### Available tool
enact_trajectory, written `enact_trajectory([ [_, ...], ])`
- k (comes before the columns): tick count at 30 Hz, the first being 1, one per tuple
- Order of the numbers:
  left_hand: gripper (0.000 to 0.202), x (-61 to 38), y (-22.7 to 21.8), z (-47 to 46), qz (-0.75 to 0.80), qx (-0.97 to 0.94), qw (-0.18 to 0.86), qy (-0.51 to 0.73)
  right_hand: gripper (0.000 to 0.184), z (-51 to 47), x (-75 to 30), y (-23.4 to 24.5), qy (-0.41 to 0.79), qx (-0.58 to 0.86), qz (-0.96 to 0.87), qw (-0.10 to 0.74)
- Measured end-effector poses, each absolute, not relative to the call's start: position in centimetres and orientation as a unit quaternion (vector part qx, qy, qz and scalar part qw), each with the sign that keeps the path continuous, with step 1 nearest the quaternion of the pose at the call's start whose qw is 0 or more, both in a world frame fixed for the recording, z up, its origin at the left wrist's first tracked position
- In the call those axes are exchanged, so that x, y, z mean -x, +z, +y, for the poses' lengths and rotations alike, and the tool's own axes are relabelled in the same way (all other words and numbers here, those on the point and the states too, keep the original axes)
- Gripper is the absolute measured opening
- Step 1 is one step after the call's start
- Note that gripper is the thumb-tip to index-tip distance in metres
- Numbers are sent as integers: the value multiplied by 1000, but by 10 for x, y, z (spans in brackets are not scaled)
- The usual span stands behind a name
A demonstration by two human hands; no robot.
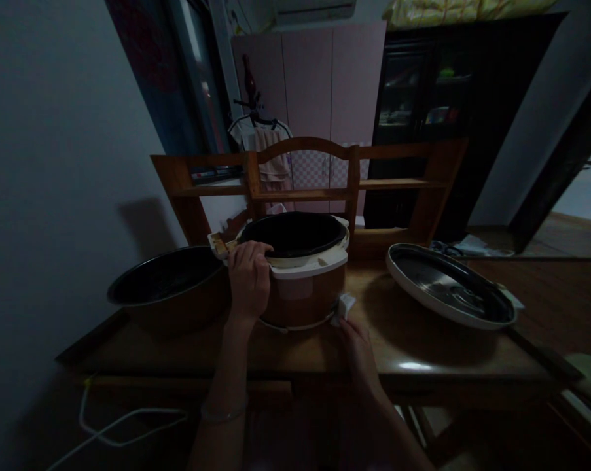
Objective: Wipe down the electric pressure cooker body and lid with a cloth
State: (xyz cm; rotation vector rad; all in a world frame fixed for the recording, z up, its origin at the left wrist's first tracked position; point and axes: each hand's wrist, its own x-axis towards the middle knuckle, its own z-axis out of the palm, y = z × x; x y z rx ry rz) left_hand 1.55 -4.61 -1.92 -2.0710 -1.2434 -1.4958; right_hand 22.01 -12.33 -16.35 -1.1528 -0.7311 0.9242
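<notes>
A rice cooker body [300, 297] stands on the wooden desk, its top open and its inside dark. My left hand [249, 278] is closed over the front left of its pale rim, fingers hooked over the edge. Low on the cooker's right side, my right hand [358, 340] pinches a white tissue or cloth [344, 307] against the outer wall near the base. To the left sits a dark inner pot [172, 278]. A round lid [447, 288] lies on the right, its shiny inner side facing up.
The wooden desk [403, 347] has a shelf rack [305, 195] along its back. A white cable [123, 425] hangs at the lower left. Behind are pink wardrobe doors [307, 85], a dark cabinet [423, 85] and clothes on a stand [268, 140]. A wall borders the left side.
</notes>
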Motion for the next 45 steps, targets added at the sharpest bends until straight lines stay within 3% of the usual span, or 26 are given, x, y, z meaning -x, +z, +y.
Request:
enact_trajectory([
  [15,43,-15,-19,-46,-437,723,152,-514,39,-148,-181,-174,443,506,-238,701],
  [22,42,-16,-19,-47,-437,721,145,-518,54,-164,-151,-180,498,464,-268,683],
  [34,43,-15,-20,-45,-432,724,158,-514,50,-176,-124,-177,469,427,-400,662],
  [45,44,-15,-19,-46,-438,724,155,-510,49,-189,-109,-180,498,439,-390,638],
])
